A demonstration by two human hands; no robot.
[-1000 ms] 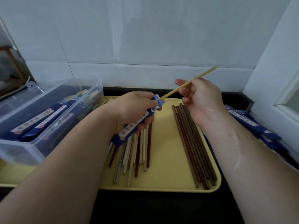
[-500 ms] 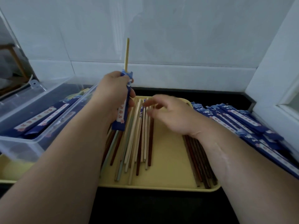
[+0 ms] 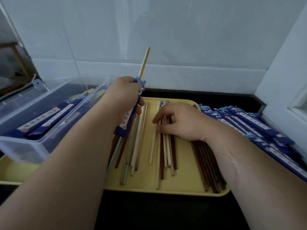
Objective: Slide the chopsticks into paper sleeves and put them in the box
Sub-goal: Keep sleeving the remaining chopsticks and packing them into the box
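Blue and upright, the paper sleeve (image 3: 130, 113) sits in a person's left hand (image 3: 123, 97), fingers curled tightly round its upper half, above the left side of a yellow tray (image 3: 182, 190). A pale chopstick (image 3: 144, 63) stands part-way out of the sleeve's open top, leaning slightly right against the white tiled wall (image 3: 182, 39). The right hand (image 3: 181, 122) lies palm down on the tray, fingers loosely spread, fingertips (image 3: 157, 129) resting on a small group of loose chopsticks (image 3: 166, 151), pale and reddish-brown, without gripping any. A second loose group (image 3: 132, 153) lies below the left hand, and a dark bundle (image 3: 207, 168) runs along the tray's right side under the right wrist. Left of the tray, a clear plastic box (image 3: 33, 146) holds filled sleeves (image 3: 44, 117). A stack of blue sleeves (image 3: 249, 125) lies on the black counter (image 3: 166, 213) just right of the tray
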